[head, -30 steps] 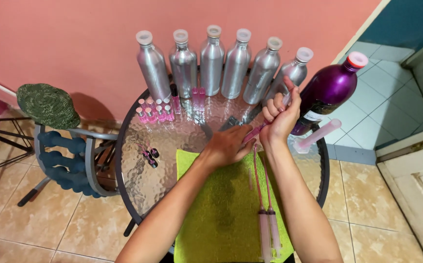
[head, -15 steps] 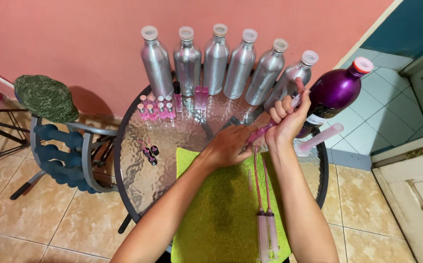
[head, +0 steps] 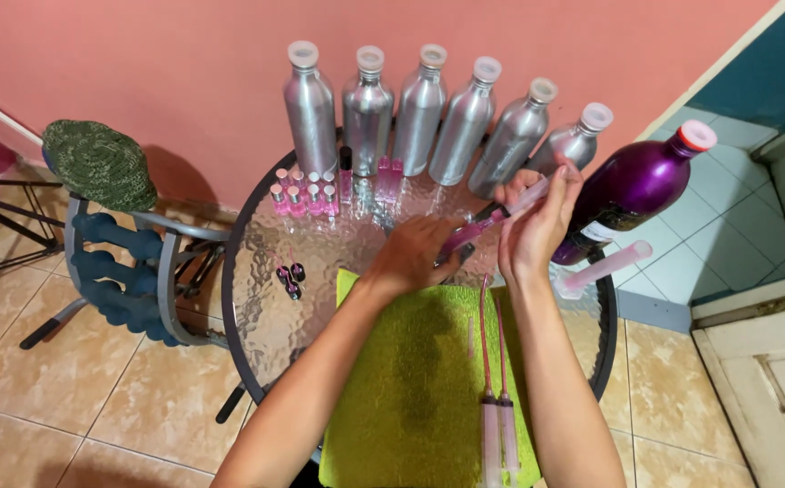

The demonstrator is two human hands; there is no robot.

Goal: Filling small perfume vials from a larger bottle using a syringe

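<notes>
My left hand rests over the middle of a round glass table, fingers curled around the lower end of a pink-filled syringe. My right hand grips the syringe's upper end and plunger, just left of a large purple bottle with a pale cap. What lies under the left palm is hidden. A green towel lies beneath both forearms, with two more syringes and long pink tubes on it.
Several silver aluminium bottles line the table's far edge against a pink wall. Small pink vials stand in front of them, tiny dark caps lie left. Another syringe lies right. A chair with green cushion stands left.
Both hands have stayed on the syringe near the purple bottle; the right hand has shifted slightly along the plunger. The view has drifted a little.
</notes>
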